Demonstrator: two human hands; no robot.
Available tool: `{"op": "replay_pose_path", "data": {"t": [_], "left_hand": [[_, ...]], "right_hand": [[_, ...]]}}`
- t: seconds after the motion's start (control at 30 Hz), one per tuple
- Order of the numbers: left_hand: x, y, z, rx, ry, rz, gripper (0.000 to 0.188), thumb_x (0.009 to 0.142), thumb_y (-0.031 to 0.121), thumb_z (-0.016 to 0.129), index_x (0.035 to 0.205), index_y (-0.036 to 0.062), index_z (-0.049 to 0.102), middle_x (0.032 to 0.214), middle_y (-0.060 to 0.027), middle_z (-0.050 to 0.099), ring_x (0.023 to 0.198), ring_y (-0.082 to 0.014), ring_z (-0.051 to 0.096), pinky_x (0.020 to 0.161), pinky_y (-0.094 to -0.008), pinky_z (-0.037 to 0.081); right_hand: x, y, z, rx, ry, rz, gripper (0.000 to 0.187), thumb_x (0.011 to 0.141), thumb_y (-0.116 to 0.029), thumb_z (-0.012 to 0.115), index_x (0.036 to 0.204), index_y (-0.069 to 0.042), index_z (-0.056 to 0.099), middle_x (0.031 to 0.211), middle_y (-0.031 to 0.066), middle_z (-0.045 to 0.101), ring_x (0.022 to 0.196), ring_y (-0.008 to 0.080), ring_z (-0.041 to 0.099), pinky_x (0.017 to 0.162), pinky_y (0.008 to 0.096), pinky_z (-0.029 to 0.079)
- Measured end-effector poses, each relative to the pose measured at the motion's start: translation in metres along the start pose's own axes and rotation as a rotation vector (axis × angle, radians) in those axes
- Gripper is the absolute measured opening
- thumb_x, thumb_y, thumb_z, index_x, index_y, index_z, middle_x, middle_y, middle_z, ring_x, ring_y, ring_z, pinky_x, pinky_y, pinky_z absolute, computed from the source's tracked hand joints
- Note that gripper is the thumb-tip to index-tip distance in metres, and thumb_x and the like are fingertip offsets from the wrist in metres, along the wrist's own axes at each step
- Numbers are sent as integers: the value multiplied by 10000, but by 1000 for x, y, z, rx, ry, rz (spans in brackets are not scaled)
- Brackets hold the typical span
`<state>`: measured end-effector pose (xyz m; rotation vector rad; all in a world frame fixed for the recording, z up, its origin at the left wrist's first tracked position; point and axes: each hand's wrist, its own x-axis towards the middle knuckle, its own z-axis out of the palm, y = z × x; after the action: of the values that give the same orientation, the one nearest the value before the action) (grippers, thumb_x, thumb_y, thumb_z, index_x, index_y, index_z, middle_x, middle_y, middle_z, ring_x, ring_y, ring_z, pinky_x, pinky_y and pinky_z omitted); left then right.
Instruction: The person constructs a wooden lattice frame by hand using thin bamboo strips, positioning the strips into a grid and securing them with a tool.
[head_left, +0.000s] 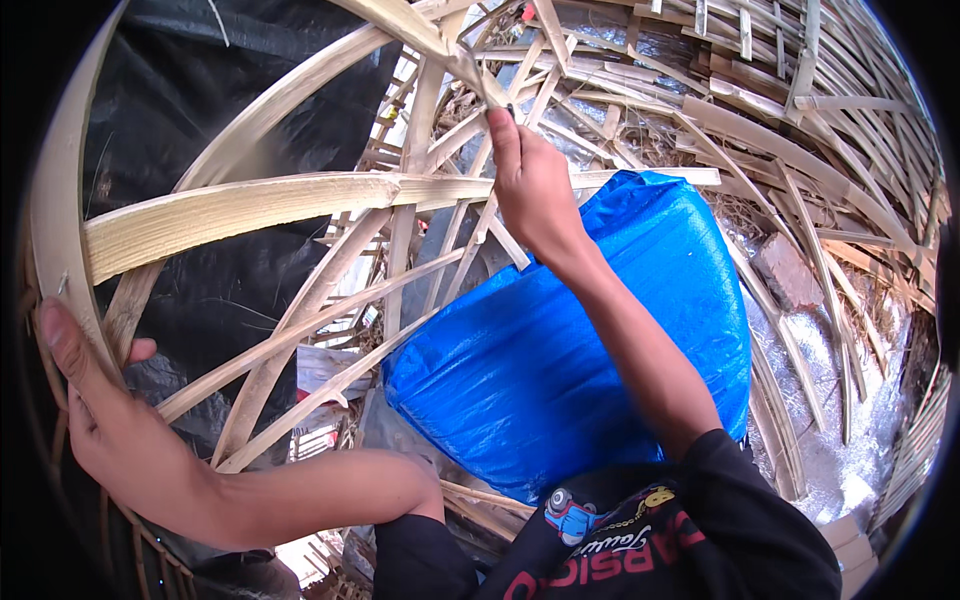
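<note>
At the far left, my left hand (pixel 110 420) is closed round a pale curved bamboo strip (pixel 62 200), thumb on its face and fingertips behind. A small nail (pixel 64 282) sticks out of this strip just above the thumb. Up at the centre, my right hand (pixel 535 185) is closed on a narrow greyish tool (pixel 485 82), mostly hidden by the fist; its kind is unclear. This tool points up toward another bamboo strip (pixel 400 22). A wide bamboo strip (pixel 250 208) runs from the left strip to behind my right hand, crossing several thinner strips.
A blue tarp-covered bundle (pixel 570 370) lies below my right forearm. Black plastic sheeting (pixel 240 130) spreads behind the strips on the left. Several loose bamboo strips (pixel 790 150) are piled at the right, near a brown block (pixel 787 272) and silvery sheeting (pixel 855 455).
</note>
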<state>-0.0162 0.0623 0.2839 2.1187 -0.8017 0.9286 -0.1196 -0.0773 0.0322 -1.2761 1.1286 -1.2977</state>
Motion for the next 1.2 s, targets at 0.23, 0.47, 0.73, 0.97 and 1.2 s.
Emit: {"op": "replay_pose_path", "data": {"t": [0.23,0.47,0.73,0.97,1.2], "left_hand": [[2,-6,-5,-14,-2,0,834,792,795,560,1061,25,734,739,-14,591,677,-101,464,674,-264,329],[15,1,8,-85,-37,180,843,788,802,557,1050,21,736,749,-47,600,790,-148,541,819,-298,395],[14,18,5,42,-37,90,926,693,894,536,971,35,743,771,-49,604,885,-204,576,941,-361,376],[10,21,7,10,-34,131,910,697,898,519,932,48,746,778,-37,611,898,-200,575,950,-370,375],[16,15,9,57,-5,135,913,703,903,509,875,37,745,774,-53,610,905,-218,579,961,-370,382]], "right_hand": [[2,2,12,35,10,226,648,1036,-469,394,823,108,599,740,355,600,815,549,588,758,554,447],[18,18,-5,-332,85,41,659,1020,-518,400,844,87,592,751,349,621,795,528,620,713,572,485],[24,9,-47,-317,39,21,634,1012,-520,439,852,74,594,685,292,628,739,471,653,662,517,499],[28,40,-13,-184,17,101,738,1033,-540,338,768,100,592,736,323,599,727,489,572,745,509,451],[33,56,-18,-283,-22,77,713,1012,-519,403,830,136,618,776,376,618,814,554,611,769,579,479]]}}
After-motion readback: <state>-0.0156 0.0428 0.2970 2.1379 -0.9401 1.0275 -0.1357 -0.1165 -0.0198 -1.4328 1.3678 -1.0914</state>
